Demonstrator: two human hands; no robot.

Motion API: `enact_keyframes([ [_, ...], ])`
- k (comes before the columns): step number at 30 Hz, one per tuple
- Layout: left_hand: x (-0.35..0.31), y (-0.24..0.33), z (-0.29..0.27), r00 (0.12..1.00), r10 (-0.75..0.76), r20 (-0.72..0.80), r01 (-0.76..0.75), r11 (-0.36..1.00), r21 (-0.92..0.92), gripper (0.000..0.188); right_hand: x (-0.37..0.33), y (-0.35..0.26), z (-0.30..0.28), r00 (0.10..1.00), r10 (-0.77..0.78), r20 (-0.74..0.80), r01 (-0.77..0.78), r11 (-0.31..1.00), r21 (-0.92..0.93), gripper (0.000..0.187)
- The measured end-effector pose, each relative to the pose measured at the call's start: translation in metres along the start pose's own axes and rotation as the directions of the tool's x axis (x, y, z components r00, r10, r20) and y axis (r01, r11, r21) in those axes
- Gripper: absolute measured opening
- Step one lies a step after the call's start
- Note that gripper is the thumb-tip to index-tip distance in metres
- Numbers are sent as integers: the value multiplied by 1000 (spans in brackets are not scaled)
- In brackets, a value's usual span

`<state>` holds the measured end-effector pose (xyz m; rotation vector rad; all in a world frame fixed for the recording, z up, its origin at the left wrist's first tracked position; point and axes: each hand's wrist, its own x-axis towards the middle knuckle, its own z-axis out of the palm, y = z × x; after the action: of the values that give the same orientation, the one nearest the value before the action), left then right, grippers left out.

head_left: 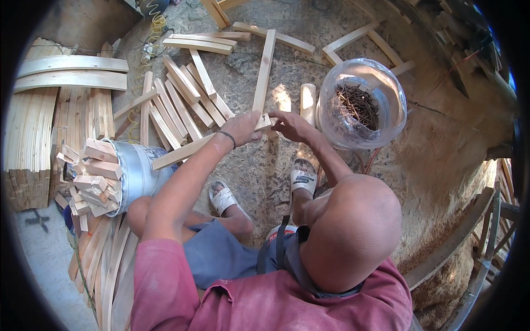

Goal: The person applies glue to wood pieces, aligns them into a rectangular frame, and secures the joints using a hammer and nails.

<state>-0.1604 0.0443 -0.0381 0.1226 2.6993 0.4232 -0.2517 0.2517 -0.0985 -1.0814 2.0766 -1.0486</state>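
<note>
My left hand point(241, 130) is wrapped round the corner where two pale wooden strips meet. One wooden strip point(264, 71) runs away from me, and the other wooden strip point(185, 151) slants back under my left wrist toward the bucket. A short wood end point(265, 122) sticks out between my hands. My right hand point(292, 126) is at that end with its fingertips drawn together; whatever they may pinch is too small to tell. A clear plastic tub point(398, 94) holding many rusty brown nails point(358, 106) stands just beyond my right hand. Beside it lies a short pale wooden cylinder point(308, 102).
Left of my knee, a metal bucket point(141, 171) overflows with short wood blocks point(98, 168). Loose strips point(179, 102) lie ahead-left, near stacked boards point(36, 127). Joined wood pieces point(353, 37) rest at the far right. A yellow coiled hose point(157, 27) crosses the far floor.
</note>
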Motion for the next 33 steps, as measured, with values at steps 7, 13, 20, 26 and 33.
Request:
enact_keyframes([
  [7, 7, 8, -5, 1000, 25, -19, -24, 1000, 15, 44, -4, 0, -5, 999, 45, -18, -45, 999, -29, 40],
  [13, 5, 16, -11, 998, -37, 49, 36, 999, 31, 44, -5, 2, 1, 999, 40, -6, -39, 999, 32, 40],
  [20, 6, 17, -10, 1000, -10, 25, 10, 1000, 2, 44, -3, 16, 0, 999, -44, -24, 47, 989, 139, 41],
  [26, 2, 17, -12, 999, -28, 41, 28, 1000, 12, 44, -4, 0, 0, 998, -56, -35, 56, 998, 17, 38],
  [33, 8, 20, -18, 998, -17, 65, 17, 1000, 0, 46, -10, -7, -9, 996, -52, -70, 42, 990, -132, 39],
])
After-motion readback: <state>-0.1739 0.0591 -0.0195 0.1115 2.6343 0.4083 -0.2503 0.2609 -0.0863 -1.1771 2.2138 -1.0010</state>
